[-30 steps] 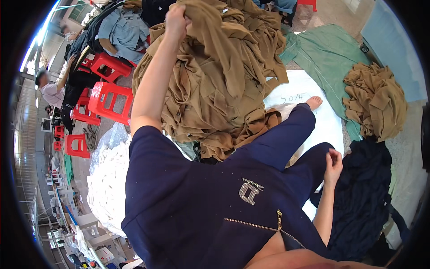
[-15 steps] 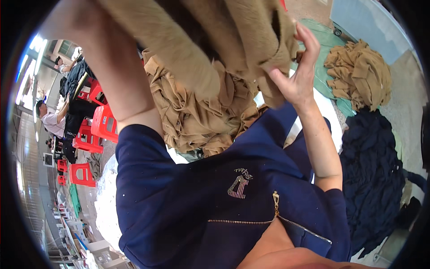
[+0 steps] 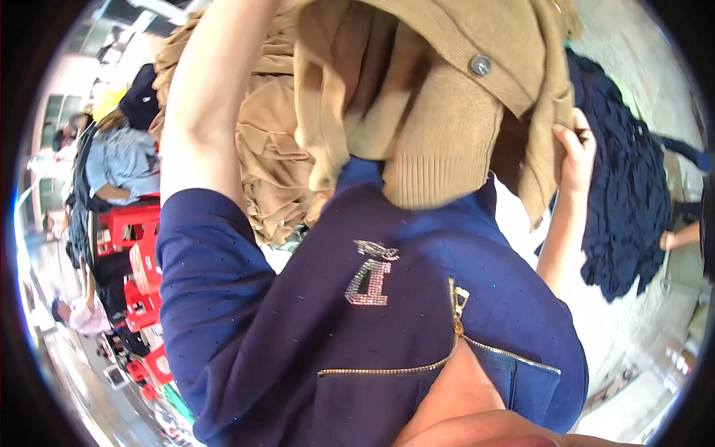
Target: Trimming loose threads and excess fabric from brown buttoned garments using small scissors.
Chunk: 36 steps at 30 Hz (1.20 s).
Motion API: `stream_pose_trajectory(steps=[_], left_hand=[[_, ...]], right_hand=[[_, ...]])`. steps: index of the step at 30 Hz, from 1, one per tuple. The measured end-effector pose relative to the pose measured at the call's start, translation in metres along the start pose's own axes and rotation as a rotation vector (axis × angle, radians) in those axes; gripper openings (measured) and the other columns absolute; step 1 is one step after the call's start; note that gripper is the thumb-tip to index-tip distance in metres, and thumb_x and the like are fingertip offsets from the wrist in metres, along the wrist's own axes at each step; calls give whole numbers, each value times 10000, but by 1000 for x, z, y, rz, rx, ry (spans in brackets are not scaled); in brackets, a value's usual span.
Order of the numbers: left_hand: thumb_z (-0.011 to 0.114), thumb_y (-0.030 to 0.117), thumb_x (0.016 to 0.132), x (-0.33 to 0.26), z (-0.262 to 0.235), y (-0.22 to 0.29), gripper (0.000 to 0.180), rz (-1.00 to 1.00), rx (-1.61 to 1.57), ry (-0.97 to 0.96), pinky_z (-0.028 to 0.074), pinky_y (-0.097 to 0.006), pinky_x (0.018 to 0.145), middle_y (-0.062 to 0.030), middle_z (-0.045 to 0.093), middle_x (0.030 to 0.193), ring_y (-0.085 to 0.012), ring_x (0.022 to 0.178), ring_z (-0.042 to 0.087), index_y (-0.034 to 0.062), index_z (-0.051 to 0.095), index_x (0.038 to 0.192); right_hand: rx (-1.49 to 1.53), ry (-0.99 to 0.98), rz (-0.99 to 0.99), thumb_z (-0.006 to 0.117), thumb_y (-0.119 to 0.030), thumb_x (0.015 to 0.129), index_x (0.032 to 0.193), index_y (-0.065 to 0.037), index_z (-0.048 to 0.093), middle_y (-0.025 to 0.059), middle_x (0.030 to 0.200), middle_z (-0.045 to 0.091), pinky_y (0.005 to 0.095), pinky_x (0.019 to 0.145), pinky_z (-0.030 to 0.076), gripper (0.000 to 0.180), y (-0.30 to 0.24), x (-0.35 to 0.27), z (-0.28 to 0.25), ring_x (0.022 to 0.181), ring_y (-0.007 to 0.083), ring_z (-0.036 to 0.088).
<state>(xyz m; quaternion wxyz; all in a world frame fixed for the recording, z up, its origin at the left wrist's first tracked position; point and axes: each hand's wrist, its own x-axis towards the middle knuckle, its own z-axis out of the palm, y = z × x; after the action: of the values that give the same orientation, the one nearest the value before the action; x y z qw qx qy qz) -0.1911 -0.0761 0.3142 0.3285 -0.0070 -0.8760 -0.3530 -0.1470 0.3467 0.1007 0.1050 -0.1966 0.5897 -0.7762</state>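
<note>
A tan knit cardigan (image 3: 447, 141) hangs spread in front of my chest. A dark round button and a ribbed band show on it, with folds opening into shadow at its middle. My right hand (image 3: 577, 153) pinches the cardigan's right side, fingers curled round the edge. On the left, my bare forearm reaches up past the top of the picture, so my left hand is out of sight. Behind the cardigan lies a big heap of tan knit garments (image 3: 272, 134), partly covered by it and by my left arm.
To the right, a pile of navy garments (image 3: 622, 194) lies on the floor. Another person's hand (image 3: 670, 240) is beside that pile at the far right. Red plastic stools (image 3: 141, 261) and people at work are along the left side.
My right hand has gone from loosely spread fingers to a closed grip on the cardigan, further right. The cardigan has opened out, showing its button and ribbing. The whole view has shifted.
</note>
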Motion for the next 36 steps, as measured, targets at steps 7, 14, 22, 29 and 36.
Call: stream_pose_trajectory(steps=[7, 14, 22, 29, 36], left_hand=[[701, 387, 846, -269, 71, -103, 626, -429, 115, -434, 540, -346, 802, -187, 623, 1156, -242, 984, 640, -10, 487, 1280], [575, 365, 966, -404, 94, -179, 434, -1098, -363, -45, 478, -310, 828, -81, 621, 1031, -169, 900, 582, -7, 527, 1183], [612, 285, 831, -499, 141, -286, 434, -1342, 427, -99, 480, -513, 898, -327, 608, 1108, -465, 1083, 583, -42, 547, 1108], [467, 165, 877, -477, 116, -277, 189, -1215, 199, 227, 490, -472, 707, -241, 636, 890, -392, 772, 602, 12, 578, 879], [582, 149, 843, -284, -3, -155, 115, -966, -627, 658, 506, -372, 836, -79, 659, 949, -207, 887, 616, 53, 598, 903]], right_hand=[[-629, 102, 557, 656, -41, 728, 938, -35, 609, -17, 786, 582, 237, 695, 443, 215, 172, -72, -142, 725, 97, 536], [-745, 125, -16, 746, -140, 782, 1074, -34, 606, 83, 1016, 582, 311, 843, 480, 341, 160, -17, -51, 948, 200, 588], [-987, 148, -34, 613, -83, 818, 1003, -35, 605, 130, 944, 626, 368, 803, 490, 192, 192, 30, -15, 886, 279, 618], [-345, 307, 287, 587, -35, 908, 1094, -5, 625, 40, 989, 646, 251, 831, 466, 192, 204, 11, -71, 894, 126, 592], [-31, 546, 101, 501, 35, 888, 1079, 19, 618, 111, 1051, 641, 352, 932, 478, 225, 143, 30, -101, 994, 219, 613]])
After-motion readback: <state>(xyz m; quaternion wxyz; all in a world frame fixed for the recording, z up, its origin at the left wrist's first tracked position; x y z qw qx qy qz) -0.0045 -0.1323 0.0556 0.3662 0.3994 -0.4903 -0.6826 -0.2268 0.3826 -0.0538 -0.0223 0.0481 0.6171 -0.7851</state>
